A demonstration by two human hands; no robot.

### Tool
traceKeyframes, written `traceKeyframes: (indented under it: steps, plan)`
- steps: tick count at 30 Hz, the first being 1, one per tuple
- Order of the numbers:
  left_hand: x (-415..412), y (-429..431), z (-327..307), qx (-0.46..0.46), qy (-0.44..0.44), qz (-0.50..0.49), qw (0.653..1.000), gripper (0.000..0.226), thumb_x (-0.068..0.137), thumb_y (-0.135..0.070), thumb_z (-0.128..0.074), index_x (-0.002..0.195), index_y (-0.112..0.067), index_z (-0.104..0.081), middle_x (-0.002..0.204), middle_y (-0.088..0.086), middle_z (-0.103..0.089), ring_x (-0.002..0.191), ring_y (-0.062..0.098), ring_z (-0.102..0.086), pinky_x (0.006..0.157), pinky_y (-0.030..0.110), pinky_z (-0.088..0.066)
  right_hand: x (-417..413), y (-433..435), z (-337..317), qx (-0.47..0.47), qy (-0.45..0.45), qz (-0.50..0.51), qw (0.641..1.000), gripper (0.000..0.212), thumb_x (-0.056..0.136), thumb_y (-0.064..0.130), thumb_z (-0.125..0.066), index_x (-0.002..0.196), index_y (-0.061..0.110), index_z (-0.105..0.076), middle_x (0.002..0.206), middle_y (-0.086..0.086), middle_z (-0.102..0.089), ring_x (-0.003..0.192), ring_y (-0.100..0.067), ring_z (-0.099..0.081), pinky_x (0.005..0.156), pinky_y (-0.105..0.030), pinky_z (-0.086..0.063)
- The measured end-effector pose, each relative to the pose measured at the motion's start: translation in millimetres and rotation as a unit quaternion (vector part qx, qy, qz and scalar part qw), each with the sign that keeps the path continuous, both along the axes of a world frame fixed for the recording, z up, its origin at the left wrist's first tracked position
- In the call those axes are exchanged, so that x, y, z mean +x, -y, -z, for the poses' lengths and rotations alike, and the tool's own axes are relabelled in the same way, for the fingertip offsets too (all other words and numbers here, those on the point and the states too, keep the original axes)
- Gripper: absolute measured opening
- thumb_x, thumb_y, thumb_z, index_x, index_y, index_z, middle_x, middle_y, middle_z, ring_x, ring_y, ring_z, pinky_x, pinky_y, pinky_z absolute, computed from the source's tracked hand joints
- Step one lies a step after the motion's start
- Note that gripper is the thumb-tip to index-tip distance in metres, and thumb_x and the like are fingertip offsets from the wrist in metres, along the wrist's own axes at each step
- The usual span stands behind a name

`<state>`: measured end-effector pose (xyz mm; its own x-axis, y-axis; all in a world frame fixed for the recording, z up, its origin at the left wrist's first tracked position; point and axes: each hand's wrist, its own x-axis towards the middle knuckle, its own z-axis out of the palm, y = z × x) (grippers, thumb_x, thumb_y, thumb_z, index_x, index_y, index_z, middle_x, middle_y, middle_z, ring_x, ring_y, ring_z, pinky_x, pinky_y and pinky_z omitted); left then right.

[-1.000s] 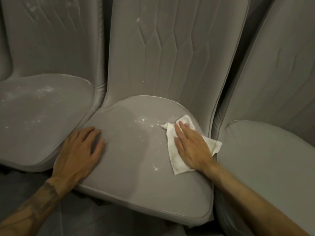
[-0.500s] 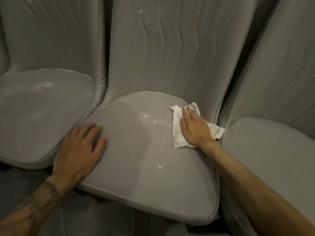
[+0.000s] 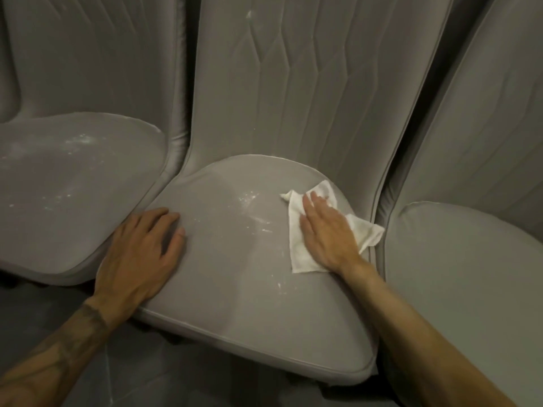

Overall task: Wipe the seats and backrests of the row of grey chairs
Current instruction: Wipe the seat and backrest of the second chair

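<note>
Nearest the person, the left hand (image 3: 141,254) lies flat with its fingers spread on the front left corner of the middle seat (image 3: 235,304), holding nothing and serving as a brace. Across the cushion, the right hand (image 3: 326,233) is flat too, its straight fingers pressing a white cloth (image 3: 296,254) onto the seat's far right part. The cloth pokes out past the fingertips, beneath the palm and off toward the thumb-free side. Just beside that hand, on the side facing the left hand, lies a scatter of white dust (image 3: 249,201), with a few more specks nearer the wrist. The step in hand looks like clearing this seat. It would go best with even palm pressure and overlapping strokes that carry the dust one way toward an edge rather than smearing it around, and with the cloth refolded to a clean face. Beyond the fingertips rises the backrest (image 3: 293,83), with a white fleck high up. Past the left hand, the neighbouring seat (image 3: 73,186) is plainly dusty. The seat beyond the right hand (image 3: 470,274) looks cleaner.
</note>
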<state>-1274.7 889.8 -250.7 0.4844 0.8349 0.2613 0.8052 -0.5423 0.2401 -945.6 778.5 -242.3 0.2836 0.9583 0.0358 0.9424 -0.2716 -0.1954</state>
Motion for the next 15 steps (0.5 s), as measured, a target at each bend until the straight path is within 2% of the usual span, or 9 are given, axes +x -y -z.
traceKeyframes:
  steps: [3,5,8,11,13,15]
  plan:
    - [0.6,0.1,0.3,-0.004,-0.003,0.001,1.0,0.058,0.101,-0.048,-0.036,0.136,-0.01,-0.064,0.14,0.012,-0.061,0.12,0.036,-0.056,0.102,0.052,-0.045,-50.3,34.3,14.6,0.027,-0.04,-0.125,0.991,0.062,0.11,0.045,-0.013,0.165,0.016,-0.018,0.172,-0.005,-0.017,0.16,-0.019,-0.015,0.13,-0.038,-0.016]
    - [1.3,0.2,-0.3,-0.005,-0.008,0.002,1.0,0.059,0.101,-0.048,-0.036,0.136,-0.01,-0.063,0.14,0.012,-0.061,0.121,0.036,-0.056,0.102,0.053,-0.044,-42.1,45.2,11.5,0.034,-0.059,-0.162,0.984,0.059,0.111,0.044,-0.018,0.165,0.019,-0.019,0.172,-0.001,-0.018,0.159,-0.015,-0.016,0.129,-0.033,-0.015]
    - [2.3,1.4,-1.6,-0.004,-0.005,0.0,1.0,0.06,0.101,-0.049,-0.035,0.136,-0.01,-0.064,0.139,0.012,-0.061,0.122,0.036,-0.056,0.102,0.054,-0.044,11.3,24.5,3.0,0.023,-0.019,-0.064,0.998,0.056,0.112,0.029,-0.032,0.163,0.009,-0.021,0.171,-0.01,-0.021,0.159,-0.024,-0.021,0.129,-0.038,-0.02]
    - [3.1,2.0,-4.1,-0.005,-0.009,-0.006,1.0,0.059,0.1,-0.049,-0.035,0.135,-0.01,-0.064,0.139,0.012,-0.061,0.121,0.037,-0.056,0.1,0.054,-0.045,25.4,-12.7,-3.7,0.013,-0.003,0.094,0.995,0.054,0.111,0.027,-0.03,0.16,0.005,-0.025,0.168,-0.016,-0.026,0.155,-0.031,-0.026,0.125,-0.041,-0.025]
    - [3.9,2.4,-4.4,-0.008,-0.013,-0.006,1.0,0.059,0.101,-0.048,-0.035,0.135,-0.01,-0.064,0.139,0.012,-0.061,0.12,0.038,-0.057,0.1,0.054,-0.045,2.3,-21.3,5.5,0.018,0.003,0.095,0.995,0.055,0.11,0.029,-0.029,0.159,0.006,-0.026,0.168,-0.016,-0.026,0.156,-0.032,-0.024,0.126,-0.043,-0.023]
    - [3.6,1.4,-4.3,-0.015,-0.012,-0.007,1.0,0.059,0.101,-0.049,-0.035,0.137,-0.011,-0.063,0.14,0.012,-0.061,0.122,0.037,-0.056,0.103,0.054,-0.045,-9.5,-12.9,12.3,0.021,-0.018,0.023,0.999,0.056,0.11,0.032,-0.03,0.161,0.009,-0.025,0.17,-0.013,-0.024,0.158,-0.031,-0.022,0.127,-0.043,-0.022]
